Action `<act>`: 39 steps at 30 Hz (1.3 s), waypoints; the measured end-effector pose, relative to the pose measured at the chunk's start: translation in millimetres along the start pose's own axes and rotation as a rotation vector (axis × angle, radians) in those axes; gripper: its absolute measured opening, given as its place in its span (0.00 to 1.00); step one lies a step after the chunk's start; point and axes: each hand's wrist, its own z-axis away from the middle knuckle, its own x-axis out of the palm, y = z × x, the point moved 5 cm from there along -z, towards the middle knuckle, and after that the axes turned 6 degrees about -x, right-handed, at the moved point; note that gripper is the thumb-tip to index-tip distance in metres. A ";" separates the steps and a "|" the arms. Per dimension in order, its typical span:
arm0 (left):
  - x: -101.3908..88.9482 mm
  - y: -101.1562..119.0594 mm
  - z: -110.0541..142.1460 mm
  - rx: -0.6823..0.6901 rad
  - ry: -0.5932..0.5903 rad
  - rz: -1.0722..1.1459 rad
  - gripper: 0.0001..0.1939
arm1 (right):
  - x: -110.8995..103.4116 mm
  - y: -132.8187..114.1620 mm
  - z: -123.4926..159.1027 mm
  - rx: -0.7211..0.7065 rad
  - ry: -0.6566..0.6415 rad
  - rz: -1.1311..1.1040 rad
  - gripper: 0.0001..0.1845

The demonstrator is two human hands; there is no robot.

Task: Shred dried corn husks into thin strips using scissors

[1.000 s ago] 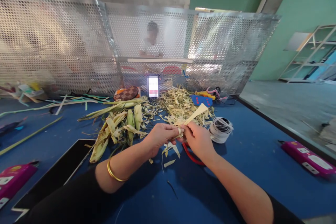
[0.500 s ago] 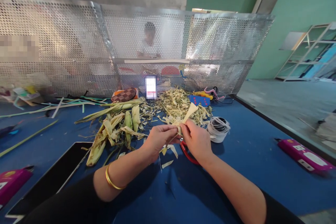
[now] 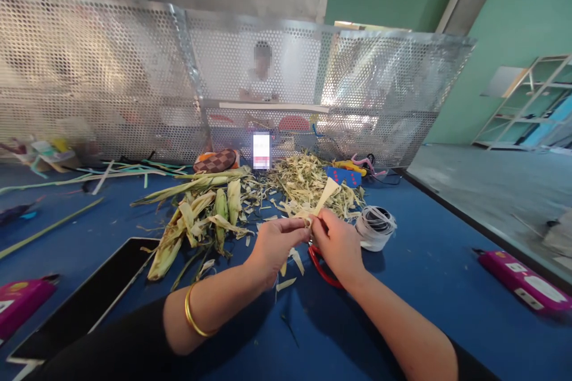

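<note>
My left hand [image 3: 273, 245] and my right hand [image 3: 336, 242] meet above the blue table [image 3: 424, 262], both pinched on a pale strip of corn husk [image 3: 322, 198] that sticks up and away to the right. Small husk scraps [image 3: 291, 259] lie under my hands. A red-handled tool [image 3: 322, 271], likely scissors, lies on the table partly under my right wrist. A roll of white cord [image 3: 375, 227] stands just right of my right hand. Unhusked corn cobs with leaves [image 3: 210, 214] lie to the left of my left hand.
A heap of shredded husk [image 3: 308, 181] lies beyond my hands, with a phone [image 3: 261, 150] and a checkered pouch [image 3: 217, 160] behind it. A perforated metal screen [image 3: 134, 77] closes the far side; a person sits behind it. Magenta boxes [image 3: 522, 281] and a dark tray [image 3: 89, 300] flank me.
Both hands stay pinched on the husk strip, working it slightly; the strip's free end has dipped a little. The view has shifted slightly with my head.
</note>
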 end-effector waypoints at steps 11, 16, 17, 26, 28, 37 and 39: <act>-1.2 -0.8 -0.2 -0.012 0.025 0.006 0.06 | 8.1 7.4 -1.5 0.067 -0.093 -0.152 0.16; -14.4 6.2 -10.5 -0.032 0.114 0.072 0.05 | -1.9 8.3 -8.0 -0.022 -0.290 -0.303 0.12; -16.9 8.1 -12.4 -0.042 0.125 0.074 0.05 | -6.6 6.1 -8.9 -0.061 -0.303 -0.312 0.14; -15.8 11.5 -14.9 -0.023 0.083 -0.020 0.09 | -15.6 -9.5 -3.9 -0.069 -0.556 -0.820 0.14; -14.3 12.9 -13.3 0.014 0.075 -0.049 0.10 | -16.5 -5.7 -6.5 -0.064 -0.447 -0.796 0.13; -7.1 3.3 -11.8 -0.016 -0.024 -0.106 0.04 | -14.2 -0.1 -8.6 -0.005 -0.097 -0.824 0.11; -6.6 1.9 -12.7 -0.007 -0.047 -0.088 0.04 | -9.4 1.4 -9.4 0.020 -0.151 -0.800 0.12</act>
